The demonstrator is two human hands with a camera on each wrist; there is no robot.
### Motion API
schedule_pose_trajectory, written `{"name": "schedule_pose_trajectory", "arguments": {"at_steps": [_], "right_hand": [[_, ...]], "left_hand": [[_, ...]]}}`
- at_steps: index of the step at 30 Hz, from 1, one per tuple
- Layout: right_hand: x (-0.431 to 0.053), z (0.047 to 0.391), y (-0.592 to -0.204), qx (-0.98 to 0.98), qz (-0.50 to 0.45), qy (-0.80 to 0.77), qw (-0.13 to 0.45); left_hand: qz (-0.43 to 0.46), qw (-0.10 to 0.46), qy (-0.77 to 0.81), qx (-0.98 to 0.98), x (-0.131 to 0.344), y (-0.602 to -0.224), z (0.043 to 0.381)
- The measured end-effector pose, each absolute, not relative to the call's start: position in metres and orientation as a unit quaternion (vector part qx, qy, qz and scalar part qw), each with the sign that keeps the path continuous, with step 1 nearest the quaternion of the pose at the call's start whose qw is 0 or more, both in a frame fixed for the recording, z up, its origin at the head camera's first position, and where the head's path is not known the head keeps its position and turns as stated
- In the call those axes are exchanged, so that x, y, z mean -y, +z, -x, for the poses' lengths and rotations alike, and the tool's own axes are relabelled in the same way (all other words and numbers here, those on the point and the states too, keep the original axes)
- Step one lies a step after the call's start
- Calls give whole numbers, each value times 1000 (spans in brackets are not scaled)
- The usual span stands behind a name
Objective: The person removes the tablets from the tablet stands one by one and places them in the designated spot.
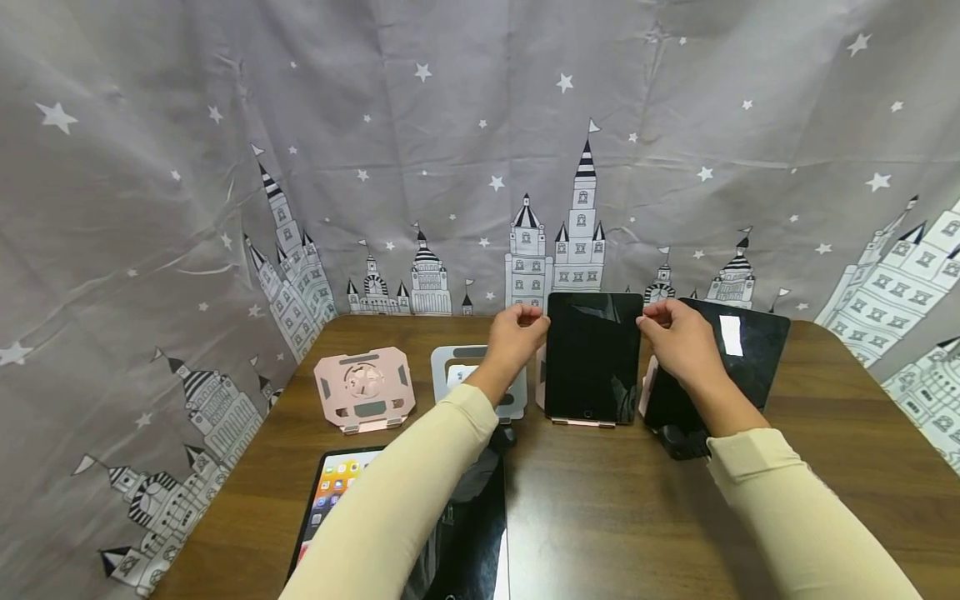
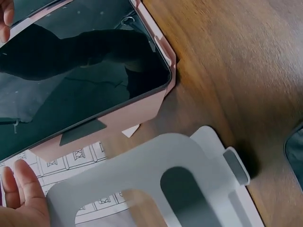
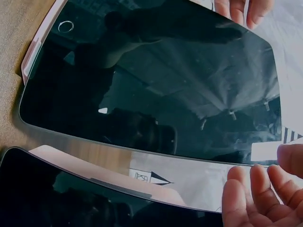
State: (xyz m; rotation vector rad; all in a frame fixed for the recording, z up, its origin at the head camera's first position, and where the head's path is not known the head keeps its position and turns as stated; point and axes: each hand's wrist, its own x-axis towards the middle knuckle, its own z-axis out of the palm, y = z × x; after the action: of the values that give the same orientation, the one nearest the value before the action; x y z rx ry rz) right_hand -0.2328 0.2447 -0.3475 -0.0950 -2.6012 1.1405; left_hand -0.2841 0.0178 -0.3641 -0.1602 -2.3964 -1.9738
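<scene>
Where my head view reaches nearest, a tablet with lit app icons (image 1: 330, 492) lies on the brown wooden table (image 1: 600, 500), partly hidden by a pale yellow sleeve (image 1: 405, 500). Just to its right I have a dark-screened tablet (image 1: 483, 525), partly covered by the same sleeve.

Beyond these, a black-screened tablet with a round home button (image 1: 592, 358) stands upright, leaning slightly back, on a pink stand (image 1: 583, 423) whose lip shows beneath its lower edge. I see the left hand (image 1: 516, 340) pinch its left edge near the top, while the right hand (image 1: 681, 340) pinches the opposite edge; my right wrist view puts that thumb and those fingers at an upper corner.

Right of it, near the right forearm, a larger dark tablet (image 1: 757, 367) leans back. To the left I find a grey stand (image 1: 442, 367), partly behind the left forearm, and farther left a second pink stand (image 1: 365, 383).

Behind everything hangs a grey curtain (image 1: 450, 142) printed with castles and stars.
</scene>
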Motion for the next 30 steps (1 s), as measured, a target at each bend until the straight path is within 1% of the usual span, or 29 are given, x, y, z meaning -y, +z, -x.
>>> {"name": "schedule_pose_trajectory", "arguments": {"at_steps": [16,22,30], "right_hand": [[-249,238,-361,902,30,408,135],[-250,237,-363,900,22,407,153],[-250,237,-364,896,28,415,158]], "left_hand": [[22,11,-637,771,-29,-370,284],[10,25,-628,777,-32,-368,281],[7,17,-640,768,-31,-365,278]]}}
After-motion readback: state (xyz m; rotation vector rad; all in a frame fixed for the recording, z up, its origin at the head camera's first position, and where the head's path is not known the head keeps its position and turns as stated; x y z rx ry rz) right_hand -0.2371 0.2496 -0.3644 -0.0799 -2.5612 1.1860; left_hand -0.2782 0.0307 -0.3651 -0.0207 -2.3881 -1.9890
